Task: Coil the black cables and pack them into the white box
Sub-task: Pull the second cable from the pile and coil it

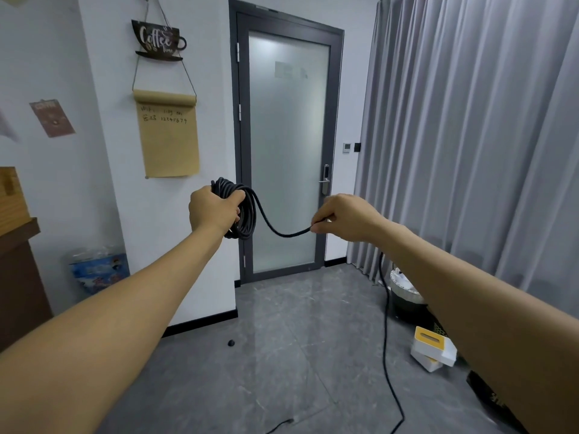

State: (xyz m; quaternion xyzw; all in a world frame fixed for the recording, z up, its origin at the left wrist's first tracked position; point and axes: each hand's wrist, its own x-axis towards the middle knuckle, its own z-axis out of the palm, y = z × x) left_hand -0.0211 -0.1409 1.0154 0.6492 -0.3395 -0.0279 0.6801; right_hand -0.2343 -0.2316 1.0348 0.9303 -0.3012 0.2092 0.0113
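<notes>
My left hand (213,209) grips a bundle of black cable loops (246,214) held up in front of the door. From the coil one strand sags and runs right to my right hand (343,216), which pinches it between thumb and fingers. Below my right hand the loose cable (386,333) hangs down to the floor, curves along the tiles and ends near the bottom edge. A white box with a yellow top (434,349) sits on the floor at the right, partly behind my right forearm.
A frosted glass door (288,151) stands ahead, grey curtains (470,136) to the right. A bin (404,296) stands by the curtain. A small black object (231,342) lies on the grey tiles. A wooden cabinet (15,277) stands at the left, a blue package (100,270) beside the wall.
</notes>
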